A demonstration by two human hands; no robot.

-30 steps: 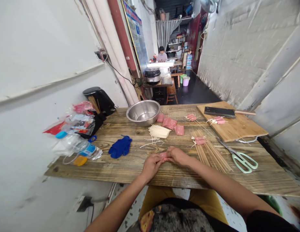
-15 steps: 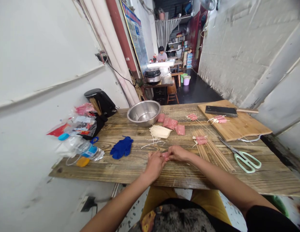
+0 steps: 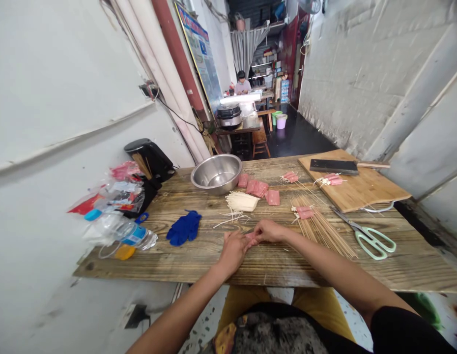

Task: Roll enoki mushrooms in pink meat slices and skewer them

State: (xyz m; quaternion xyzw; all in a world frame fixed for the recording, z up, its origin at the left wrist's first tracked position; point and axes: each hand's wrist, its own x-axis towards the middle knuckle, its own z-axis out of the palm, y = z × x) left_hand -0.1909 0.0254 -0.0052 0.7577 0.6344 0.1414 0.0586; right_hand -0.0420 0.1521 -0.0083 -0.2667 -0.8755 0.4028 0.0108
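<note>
My left hand [image 3: 234, 248] and my right hand [image 3: 268, 230] meet near the front middle of the wooden table [image 3: 199, 250]. Both are closed around a small pink meat roll [image 3: 250, 237] held between the fingertips. Just beyond lies a bunch of white enoki mushroom stems [image 3: 242, 200]. Flat pink meat slices [image 3: 258, 187] sit behind it. A finished pink roll [image 3: 304, 213] rests on a heap of bamboo skewers [image 3: 322, 227] to the right of my right hand.
A steel bowl [image 3: 216, 172] stands at the back. A blue glove [image 3: 184, 228], a plastic bottle [image 3: 123, 231] and bags lie left. Green scissors [image 3: 368, 238] and a cutting board [image 3: 356, 188] with a cleaver [image 3: 333, 166] sit right. A person sits far down the corridor [image 3: 242, 82].
My hands stay together on the pink roll, shifting only slightly; the left fingers have curled closer over it. The view has tilted a little.
</note>
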